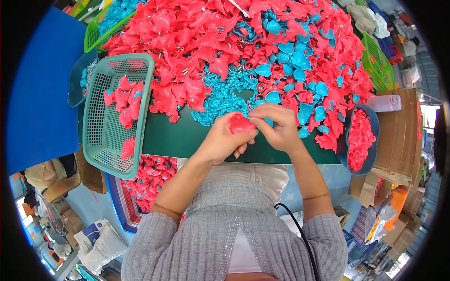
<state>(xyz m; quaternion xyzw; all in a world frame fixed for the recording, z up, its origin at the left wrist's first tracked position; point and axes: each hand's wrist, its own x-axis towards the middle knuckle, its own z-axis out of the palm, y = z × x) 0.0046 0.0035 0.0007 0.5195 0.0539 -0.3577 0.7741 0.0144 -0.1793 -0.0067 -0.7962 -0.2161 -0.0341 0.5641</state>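
Observation:
Over the table's near edge, my left hand (223,139) is closed around a glossy red plastic shell piece (240,124). My right hand (280,125) meets it from the right, thumb and fingertips pinched together at the piece's right edge. A speck of blue shows by those fingertips, too small to name. Just beyond my hands lies a heap of small blue plastic parts (225,96). Around it spreads a large pile of red plastic pieces (187,42), some with metal pins sticking out, mixed with blue leaf-shaped shells (297,58).
A green basket (93,136) holding a few red-and-blue pieces stands at the table's left edge. On the right are a dark blue tub (343,143) of small red rings, a translucent bottle (385,103) and a cardboard box (398,136). A crate (123,206) of red pieces sits below the basket.

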